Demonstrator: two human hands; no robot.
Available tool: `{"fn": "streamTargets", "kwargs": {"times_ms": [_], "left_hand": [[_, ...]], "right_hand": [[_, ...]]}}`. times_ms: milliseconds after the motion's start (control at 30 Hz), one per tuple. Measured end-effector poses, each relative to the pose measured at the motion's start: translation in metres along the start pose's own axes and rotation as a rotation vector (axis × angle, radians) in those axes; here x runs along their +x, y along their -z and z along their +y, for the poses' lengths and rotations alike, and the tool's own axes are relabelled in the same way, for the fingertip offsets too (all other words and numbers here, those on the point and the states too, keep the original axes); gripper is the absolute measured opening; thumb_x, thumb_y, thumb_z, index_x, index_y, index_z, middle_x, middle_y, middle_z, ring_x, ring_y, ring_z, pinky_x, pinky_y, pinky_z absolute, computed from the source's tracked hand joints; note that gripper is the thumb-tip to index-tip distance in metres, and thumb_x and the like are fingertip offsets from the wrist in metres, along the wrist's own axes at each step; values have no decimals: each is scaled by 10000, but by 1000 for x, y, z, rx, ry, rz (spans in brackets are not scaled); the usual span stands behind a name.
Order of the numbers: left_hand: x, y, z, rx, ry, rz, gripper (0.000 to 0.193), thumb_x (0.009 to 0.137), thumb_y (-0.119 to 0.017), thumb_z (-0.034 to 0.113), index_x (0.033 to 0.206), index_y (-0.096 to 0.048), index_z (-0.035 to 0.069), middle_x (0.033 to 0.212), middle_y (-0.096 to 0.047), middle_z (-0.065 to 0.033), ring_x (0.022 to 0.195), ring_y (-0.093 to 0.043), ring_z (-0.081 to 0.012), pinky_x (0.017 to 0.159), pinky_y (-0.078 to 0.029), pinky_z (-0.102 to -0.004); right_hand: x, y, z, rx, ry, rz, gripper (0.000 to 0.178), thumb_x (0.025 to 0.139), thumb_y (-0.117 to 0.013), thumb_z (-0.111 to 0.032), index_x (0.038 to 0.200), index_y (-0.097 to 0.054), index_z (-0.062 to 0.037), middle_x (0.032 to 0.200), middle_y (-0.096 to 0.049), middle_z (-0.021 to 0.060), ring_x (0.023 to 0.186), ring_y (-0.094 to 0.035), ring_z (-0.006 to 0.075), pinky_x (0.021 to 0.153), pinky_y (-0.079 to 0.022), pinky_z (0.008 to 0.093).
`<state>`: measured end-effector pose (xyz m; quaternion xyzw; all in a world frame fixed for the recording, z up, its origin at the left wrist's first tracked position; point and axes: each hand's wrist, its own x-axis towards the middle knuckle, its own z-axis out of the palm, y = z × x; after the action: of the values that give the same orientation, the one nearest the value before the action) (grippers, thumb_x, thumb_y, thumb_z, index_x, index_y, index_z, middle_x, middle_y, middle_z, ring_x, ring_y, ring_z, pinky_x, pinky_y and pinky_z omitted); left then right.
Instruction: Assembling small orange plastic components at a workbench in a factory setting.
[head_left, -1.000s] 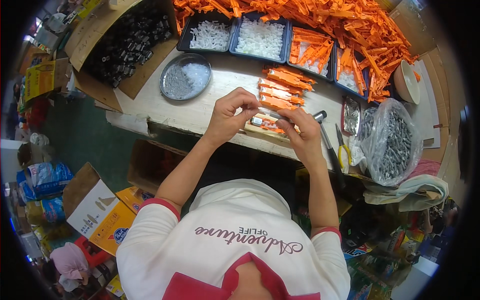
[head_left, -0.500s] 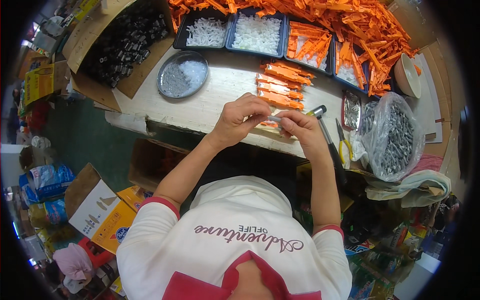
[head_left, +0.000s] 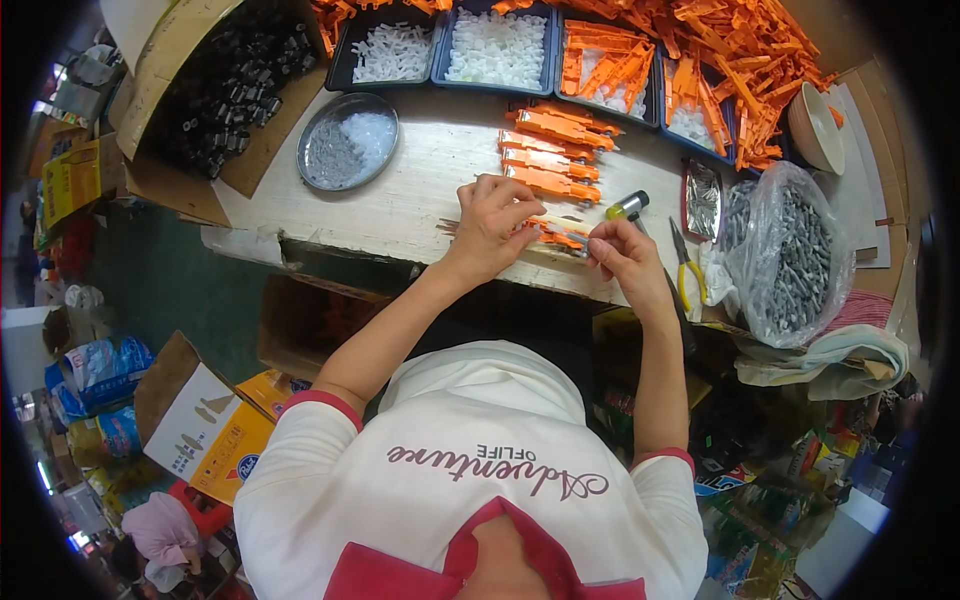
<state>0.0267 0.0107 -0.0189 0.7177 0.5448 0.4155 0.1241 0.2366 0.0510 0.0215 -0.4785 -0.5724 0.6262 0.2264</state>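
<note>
At the table's near edge, a slim grey rod-shaped part (head_left: 563, 233) lies along an orange plastic piece (head_left: 548, 226). My left hand (head_left: 492, 228) pinches the rod's left end, its fingertips low against the orange piece. The other end is between the thumb and fingers of my right hand (head_left: 628, 256). My fingers hide both ends of the rod. Just beyond lie several orange plastic pieces (head_left: 550, 183) in a row, with metal strips showing on them. A hammer (head_left: 628, 206) with a silver and green head rests beside my right hand.
Bins of white parts (head_left: 497, 50) and heaped orange pieces (head_left: 740, 60) line the back. A round metal dish (head_left: 310, 165) stands left, near a carton of black parts (head_left: 235, 100). To the right are yellow-handled pliers (head_left: 690, 280) and a clear bag of grey parts (head_left: 795, 265).
My hands have moved apart and lowered the grey rod from above the table onto the orange piece. My right hand has shifted toward the rod's right end. The view has shifted slightly.
</note>
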Motion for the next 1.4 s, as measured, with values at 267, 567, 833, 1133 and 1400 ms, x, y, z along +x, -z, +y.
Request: {"fn": "streamTargets", "kwargs": {"times_ms": [267,567,833,1133,1400], "left_hand": [[0,-3,3,6,19,-6,215,680,-712,154,881,-648,106,903,-559,7,915,-451,-185,826,-267,-341],[-2,-4,3,5,21,0,222,685,-710,164,888,-649,102,899,-556,-5,898,-454,-187,814,-272,-340],[-4,-6,2,-21,41,34,175,688,-707,160,843,-652,101,859,-559,0,877,-453,-180,800,-273,-326],[-3,-4,2,-20,-9,25,117,646,-709,79,722,-638,133,820,-557,38,872,-452,-172,803,-272,-337],[-1,-4,4,-12,4,33,110,622,-706,68,664,-619,121,816,-551,32,872,-470,-172,788,-274,-346]], "right_hand": [[7,-3,-2,-34,9,-35,85,871,-555,-123,892,-556,-40,682,-566,-7,599,-488,41,526,-375,176],[11,-3,-2,-77,13,-54,89,862,-562,-126,871,-563,-37,669,-568,-7,606,-505,49,526,-381,189],[15,-5,4,-92,-3,-46,82,873,-557,-136,869,-553,-54,651,-552,-22,568,-467,40,507,-360,179],[22,-3,19,-279,0,123,154,812,-635,-99,794,-494,-42,592,-510,-29,530,-421,31,472,-328,192],[21,-8,-8,-495,102,117,132,764,-627,-90,718,-532,-11,582,-530,-1,540,-461,47,500,-378,209]]}}
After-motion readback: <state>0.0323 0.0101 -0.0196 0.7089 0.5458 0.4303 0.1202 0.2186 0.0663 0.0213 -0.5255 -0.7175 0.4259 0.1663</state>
